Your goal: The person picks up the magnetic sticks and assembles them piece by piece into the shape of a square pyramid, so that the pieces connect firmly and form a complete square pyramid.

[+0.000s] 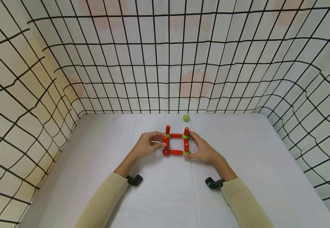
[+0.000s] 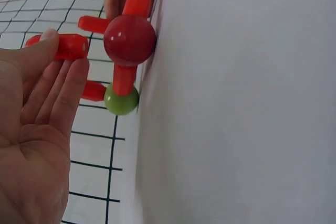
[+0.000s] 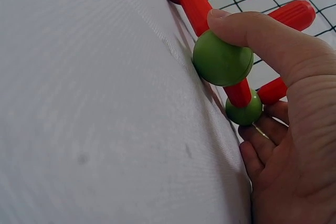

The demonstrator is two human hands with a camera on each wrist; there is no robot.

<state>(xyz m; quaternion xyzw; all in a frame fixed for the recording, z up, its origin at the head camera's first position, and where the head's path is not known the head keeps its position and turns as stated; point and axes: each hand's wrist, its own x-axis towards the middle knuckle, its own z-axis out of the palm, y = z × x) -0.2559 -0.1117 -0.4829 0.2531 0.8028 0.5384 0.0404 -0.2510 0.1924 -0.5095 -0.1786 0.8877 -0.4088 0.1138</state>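
Note:
A square frame of red rods and balls lies on the white table, with a red ball at its front left corner and green balls at the others. Red rods stand up from the green corners. My left hand pinches a loose red rod between thumb and fingers; in the left wrist view its end is apart from the red ball. My right hand grips the frame's right side. Its thumb presses the front right green ball, and its fingers reach round the rear right green ball.
One loose green ball lies behind the frame, near the table's back edge. Black wire mesh encloses the back and both sides of the table. A dark wrist camera is worn on each arm.

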